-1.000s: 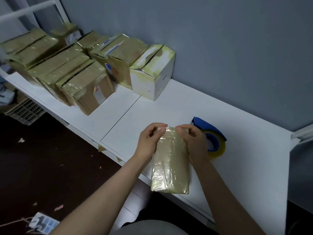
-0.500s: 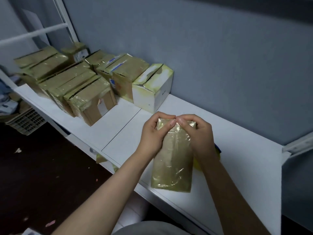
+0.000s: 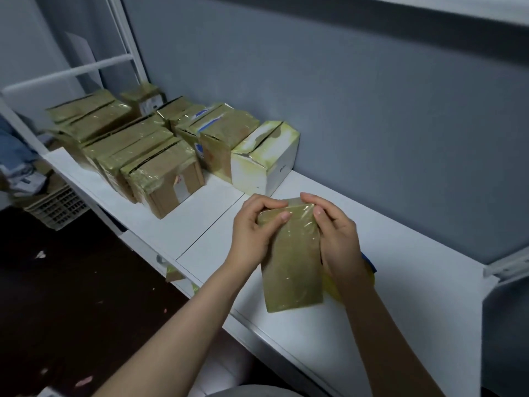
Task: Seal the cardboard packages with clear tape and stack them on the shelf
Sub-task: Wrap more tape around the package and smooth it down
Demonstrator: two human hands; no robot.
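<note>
Against grey wall (image 3: 372, 110), white shelf (image 3: 400, 282) (seamed) bears taped boxes (image 3: 160, 167).

Dim, cool indoor light falls evenly; faint glare streaks the glossy tape-wrapped brown cardboard package (image 3: 292, 253), the dark floor (image 3: 71, 296) sinks into shadow, wide-angle edges bend.

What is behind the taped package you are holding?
A sliver of a yellow tape roll with a blue part peeks out on the white shelf; the package and right hand cover the rest.
</note>
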